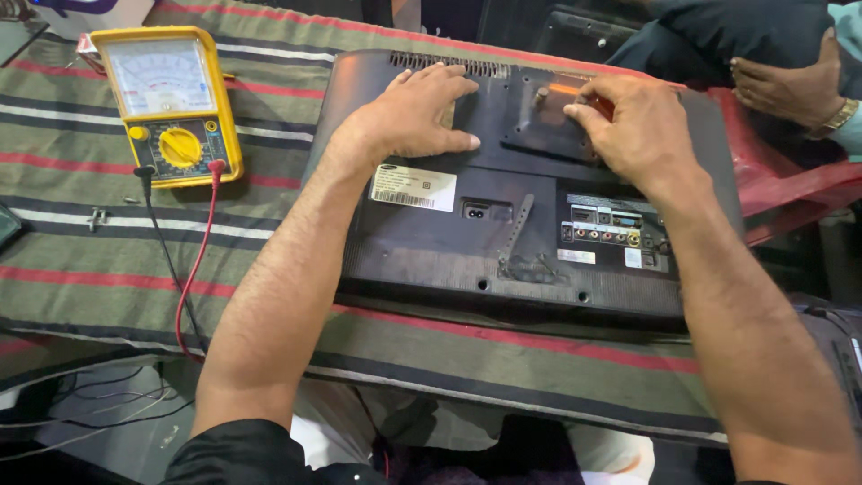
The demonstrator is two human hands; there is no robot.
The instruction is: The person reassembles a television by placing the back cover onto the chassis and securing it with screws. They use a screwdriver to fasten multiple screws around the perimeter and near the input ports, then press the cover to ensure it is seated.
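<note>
**Small fastener, easy slip**

The left hand (415,115) lies spread and flat on the black back cover of the monitor (431,242), which lies face down under both hands. The right hand (628,126) is curled, its fingertips (575,110) pinched about something orange at the square mounting plate (548,126); what it is I cannot tell. If the pinch slips, a small part could roll off into the striped cloth (72,251). Well left of the left hand, the yellow multimeter (171,103) trails leads (193,260) that a forearm could snag. Beyond the right hand rests another person's hand (790,85).
</note>
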